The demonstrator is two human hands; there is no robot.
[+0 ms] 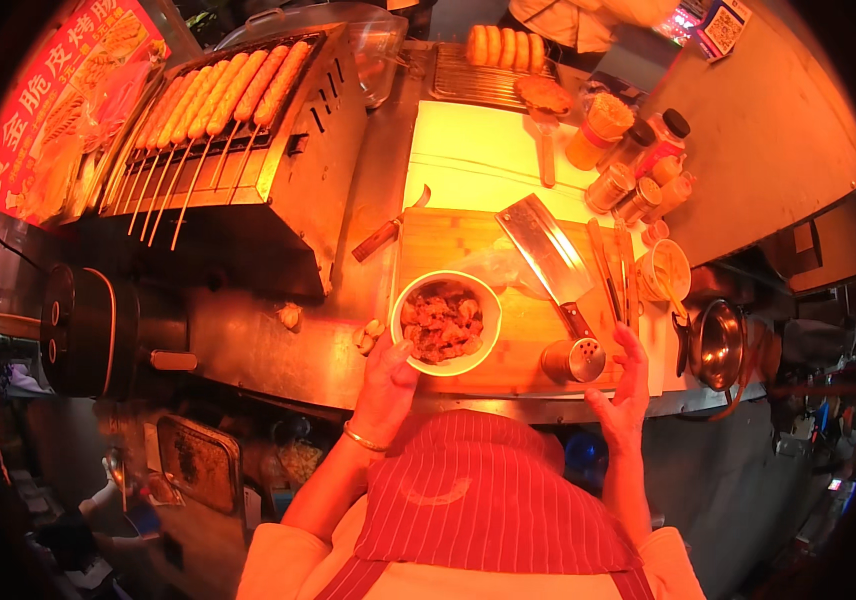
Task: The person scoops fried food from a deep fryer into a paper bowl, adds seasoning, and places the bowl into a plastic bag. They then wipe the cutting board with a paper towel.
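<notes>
At the tan wooden board, the left hand gripped a round pale bowl of reddish chunks, apparently already cut, the right hand spread open, remaining work unclear.

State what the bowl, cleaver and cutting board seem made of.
Bowl: smooth, pale wall suggests plastic or ceramic; red light hides which.
Cleaver: smooth metal blade, likely steel, by its bright sheen; dark handle, wood or plastic unclear.
Cutting board: probably wood or bamboo, dull finish, by its warm tone and faint streaks.

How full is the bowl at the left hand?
The bowl is partly full: chunks of food lie inside, with bare inner wall around them.
</notes>
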